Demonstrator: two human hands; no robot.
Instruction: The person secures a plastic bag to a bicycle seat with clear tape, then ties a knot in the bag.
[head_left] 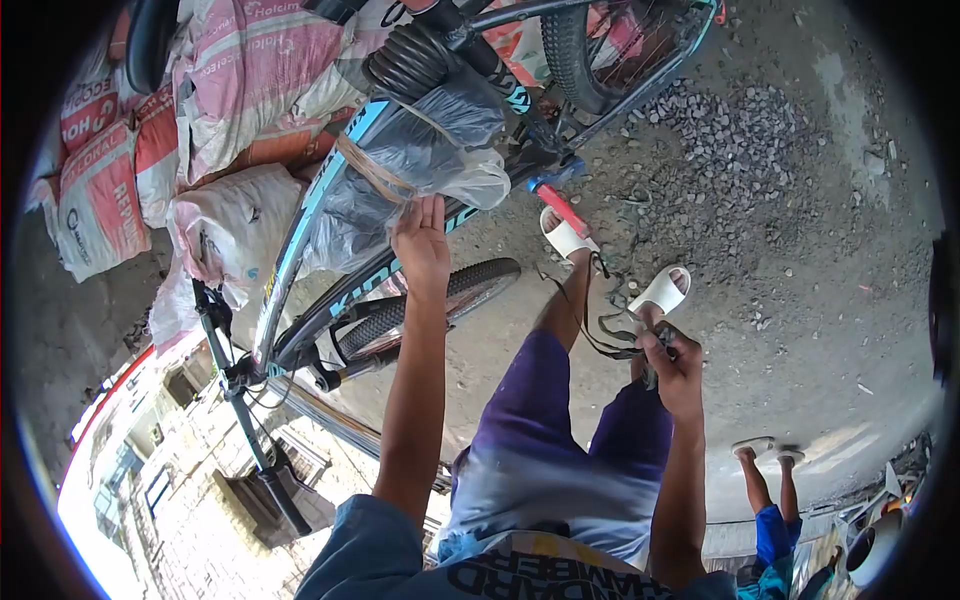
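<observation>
A bicycle frame (300,225) with light-blue lettering stands before me. Strapped inside it is a dark plastic bag (350,215), bound with a brown band (372,170). My left hand (422,240) is at the bag's lower edge, its fingers close together and seemingly pinching the plastic. Lower right, my right hand (674,370) is closed around thin black straps (612,345), whose loose ends dangle to the left above my feet. What else the right fingers may hold is hidden. Beside one foot, a red-and-blue bar-like object (562,208) extends from the bicycle.
Stacked cement sacks (240,75) stand behind the bicycle. A coiled black cable (412,62) hangs on the frame. A gravel heap (745,140) lies on the concrete floor (800,320) at right. Another person (775,535) stands at lower right.
</observation>
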